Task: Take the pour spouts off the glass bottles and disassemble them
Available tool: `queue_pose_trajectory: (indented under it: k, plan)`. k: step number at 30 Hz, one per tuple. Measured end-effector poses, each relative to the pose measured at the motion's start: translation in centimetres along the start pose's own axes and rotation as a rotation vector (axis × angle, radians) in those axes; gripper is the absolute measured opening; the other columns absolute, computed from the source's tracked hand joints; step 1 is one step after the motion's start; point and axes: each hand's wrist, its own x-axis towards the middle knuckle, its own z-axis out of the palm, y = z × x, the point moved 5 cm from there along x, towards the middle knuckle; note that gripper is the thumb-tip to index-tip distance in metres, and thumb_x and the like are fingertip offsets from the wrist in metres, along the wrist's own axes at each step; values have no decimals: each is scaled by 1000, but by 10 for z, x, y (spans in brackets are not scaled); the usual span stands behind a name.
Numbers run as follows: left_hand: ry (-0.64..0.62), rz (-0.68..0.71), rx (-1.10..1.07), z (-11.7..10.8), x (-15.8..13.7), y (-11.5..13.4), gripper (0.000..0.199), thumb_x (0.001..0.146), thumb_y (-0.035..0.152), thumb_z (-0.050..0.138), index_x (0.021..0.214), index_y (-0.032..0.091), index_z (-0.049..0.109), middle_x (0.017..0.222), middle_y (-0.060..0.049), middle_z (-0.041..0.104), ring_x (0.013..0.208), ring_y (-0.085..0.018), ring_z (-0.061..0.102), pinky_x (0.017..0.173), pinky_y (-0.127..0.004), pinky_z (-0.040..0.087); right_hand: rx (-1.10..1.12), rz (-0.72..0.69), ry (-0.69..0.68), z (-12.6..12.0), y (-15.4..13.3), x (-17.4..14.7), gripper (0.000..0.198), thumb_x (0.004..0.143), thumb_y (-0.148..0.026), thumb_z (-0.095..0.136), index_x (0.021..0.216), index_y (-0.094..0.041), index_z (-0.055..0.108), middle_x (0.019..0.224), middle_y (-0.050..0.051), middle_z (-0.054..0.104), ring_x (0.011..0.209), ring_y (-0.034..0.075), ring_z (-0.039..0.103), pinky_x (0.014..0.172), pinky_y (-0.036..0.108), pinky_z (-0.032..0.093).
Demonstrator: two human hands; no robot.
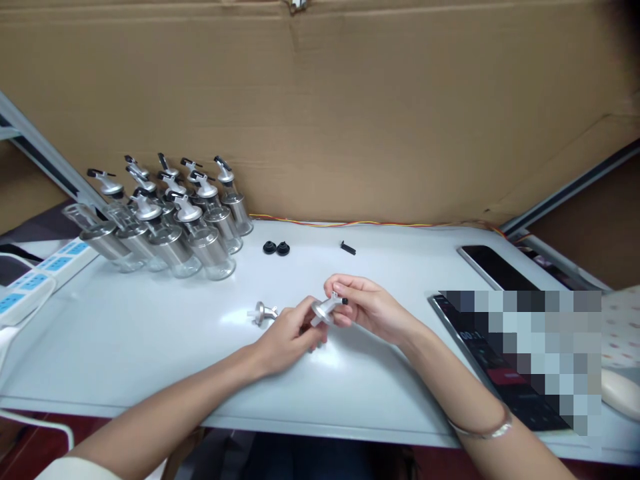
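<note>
A silver bottle pourer spout (324, 309) is held between my two hands over the table. My left hand (293, 333) grips its round collar from the left. On the other side, my right hand (363, 303) pinches near the small black piece at the spout's tip; the exact contact of the fingertips is partly hidden. Another silver pourer spout (260, 313) lies on the table just left of my left hand. Beyond the hands rest two black stoppers (277, 249) and a small black lever (349, 249).
Several glass bottles with steel bands (173, 247) and pourer tops stand at the back left. A power strip (45, 273) lies along the left edge. To the right are a phone (495, 267), a partly blurred tablet-like device (500, 373) and a white mouse (620, 393). Cardboard (350, 120) walls the back.
</note>
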Motion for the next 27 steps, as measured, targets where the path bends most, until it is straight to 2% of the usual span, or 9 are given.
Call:
queue_pose_trajectory:
  k: [3, 6, 9, 13, 16, 18, 22, 24, 27]
  plan:
    - [0, -1, -53, 0, -1, 0, 21, 88, 33, 51, 102, 18, 47, 95, -6, 62, 72, -12, 56, 61, -23, 46, 1, -46, 45, -2, -3, 0, 28, 79, -42, 66, 79, -15, 61, 61, -3, 54, 52, 8, 49, 55, 23, 38]
    - [13, -25, -66, -1, 0, -1, 20, 88, 33, 49, 101, 18, 46, 83, -2, 59, 64, -10, 54, 59, -23, 45, -17, -81, 68, -4, -5, -1, 34, 78, -48, 65, 87, -15, 64, 70, 0, 58, 59, 10, 51, 61, 25, 42]
    - [40, -49, -52, -2, 1, -3, 19, 88, 34, 50, 96, 18, 44, 74, 2, 56, 57, -8, 51, 57, -23, 42, -142, -94, 79, -5, -5, -2, 34, 73, -42, 72, 95, -17, 64, 74, -1, 59, 65, 10, 53, 67, 25, 42]
    - [91, -51, -63, -5, 0, -3, 25, 86, 41, 52, 91, 19, 41, 72, 4, 52, 51, -6, 47, 51, -20, 37, -324, -115, 113, -4, -3, 0, 21, 73, -34, 71, 85, -17, 65, 72, -2, 57, 65, 10, 50, 68, 25, 40]
    - [137, -25, -39, -13, 0, 2, 34, 82, 45, 58, 96, 19, 42, 77, 3, 53, 50, -6, 45, 49, -20, 34, -315, -198, 187, -6, -7, 0, 19, 76, -35, 68, 81, -17, 64, 76, 0, 58, 64, 10, 46, 66, 26, 38]
    - [245, 23, 20, -28, 2, 11, 35, 81, 45, 57, 99, 18, 43, 79, 1, 55, 57, -8, 48, 52, -21, 36, -293, -245, 254, -9, -11, -1, 19, 77, -36, 66, 84, -18, 64, 76, 0, 57, 65, 11, 46, 66, 27, 37]
    - [624, 90, 330, -77, 13, 29, 18, 88, 32, 47, 99, 18, 49, 86, -3, 58, 73, -13, 53, 64, -25, 41, -259, -269, 372, -15, -18, -5, 20, 76, -37, 65, 82, -19, 62, 75, -1, 54, 64, 11, 45, 65, 28, 35]
    - [595, 92, 621, -92, 27, 33, 14, 87, 23, 47, 98, 17, 54, 93, -4, 60, 85, -17, 54, 77, -29, 43, -258, -256, 394, -16, -20, -6, 20, 75, -37, 65, 81, -18, 62, 74, -1, 53, 64, 11, 44, 65, 28, 35]
    - [456, 24, 1016, -99, 50, 24, 24, 85, 17, 49, 108, 16, 57, 106, -9, 60, 104, -25, 49, 90, -37, 39, -280, -258, 407, -15, -21, -6, 20, 73, -36, 65, 80, -18, 62, 71, -1, 53, 62, 11, 44, 65, 28, 35]
